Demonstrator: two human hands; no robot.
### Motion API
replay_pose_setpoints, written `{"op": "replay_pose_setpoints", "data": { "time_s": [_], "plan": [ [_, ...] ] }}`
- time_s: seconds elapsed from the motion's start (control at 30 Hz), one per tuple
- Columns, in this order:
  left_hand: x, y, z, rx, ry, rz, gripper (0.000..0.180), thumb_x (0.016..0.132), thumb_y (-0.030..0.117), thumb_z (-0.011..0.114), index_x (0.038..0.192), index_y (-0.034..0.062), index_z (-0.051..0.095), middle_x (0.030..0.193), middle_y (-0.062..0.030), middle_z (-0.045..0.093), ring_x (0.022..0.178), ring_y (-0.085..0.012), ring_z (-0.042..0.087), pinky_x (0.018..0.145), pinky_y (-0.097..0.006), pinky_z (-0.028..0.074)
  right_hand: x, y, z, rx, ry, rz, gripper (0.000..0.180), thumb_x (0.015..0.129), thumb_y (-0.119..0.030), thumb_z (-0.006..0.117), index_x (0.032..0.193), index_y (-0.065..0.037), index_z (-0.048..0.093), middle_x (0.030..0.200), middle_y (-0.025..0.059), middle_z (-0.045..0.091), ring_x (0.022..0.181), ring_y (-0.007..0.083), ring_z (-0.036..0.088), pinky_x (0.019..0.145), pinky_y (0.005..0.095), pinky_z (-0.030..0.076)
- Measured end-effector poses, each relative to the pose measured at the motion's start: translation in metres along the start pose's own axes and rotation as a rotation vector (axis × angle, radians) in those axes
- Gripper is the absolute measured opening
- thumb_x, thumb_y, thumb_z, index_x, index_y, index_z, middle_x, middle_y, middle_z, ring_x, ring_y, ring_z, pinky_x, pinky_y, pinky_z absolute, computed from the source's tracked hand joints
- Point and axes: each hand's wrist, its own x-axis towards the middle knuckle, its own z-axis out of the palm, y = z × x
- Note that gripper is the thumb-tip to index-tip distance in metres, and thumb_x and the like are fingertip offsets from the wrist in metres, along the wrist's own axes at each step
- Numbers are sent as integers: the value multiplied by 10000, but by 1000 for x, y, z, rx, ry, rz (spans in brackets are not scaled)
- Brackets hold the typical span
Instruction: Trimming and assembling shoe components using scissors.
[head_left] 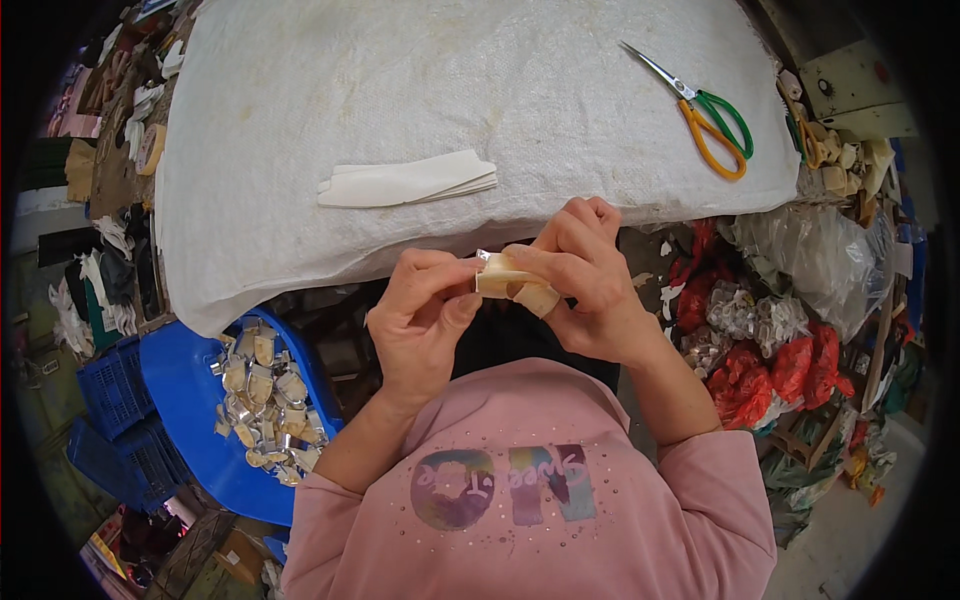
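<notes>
Both hands meet just in front of the table's near edge. My left hand (425, 310) and my right hand (580, 280) together pinch a small beige strap piece with a shiny metal clip (503, 277) at its left end. The strap curls down under my right fingers. A stack of white, elongated flat pieces (405, 181) lies on the white woven cloth (450, 80) covering the table, a little beyond my hands.
Scissors with green and orange handles (712, 117) lie at the cloth's far right. A blue tub (185, 400) at my lower left holds several finished clip pieces (265, 410). Red and clear plastic bags of parts (770, 330) sit at my right. Blue crates (115, 385) stand at far left.
</notes>
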Motion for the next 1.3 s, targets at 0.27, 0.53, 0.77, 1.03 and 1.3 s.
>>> {"op": "replay_pose_setpoints", "data": {
  "time_s": [0.27,0.53,0.77,1.03,1.3],
  "plan": [
    [7,0,2,83,-8,12,151,805,42,701,944,-9,669,855,-58,605,764,-102,549,644,-219,451,-4,-1,2,107,-47,36,312,695,-31,647,1002,-75,615,774,44,411,784,216,427,778,368,258],
    [10,4,6,477,-76,231,106,845,80,670,818,-14,626,670,-34,538,570,-99,421,484,-240,316,-9,0,2,147,-117,70,319,668,3,612,979,-69,600,787,54,441,807,234,440,796,386,276],
    [8,-1,2,448,-131,259,174,845,139,674,789,0,586,628,-23,493,540,-112,381,475,-261,290,-9,-2,0,133,-176,68,317,645,-11,621,952,-88,611,785,39,458,802,227,450,789,397,274],
    [15,3,-1,626,-60,585,265,642,122,806,864,75,669,784,-28,528,757,-215,501,651,-293,417,-2,2,-1,-101,-32,-138,334,671,-115,702,996,-169,645,824,1,485,860,216,454,811,430,264],
    [14,2,-17,587,30,503,309,585,-122,717,807,83,659,776,-23,524,755,-214,500,646,-306,410,10,-18,-25,7,-79,-19,486,745,-421,714,1147,-163,628,1302,230,425,1130,349,397,966,443,258]
  ]
}}
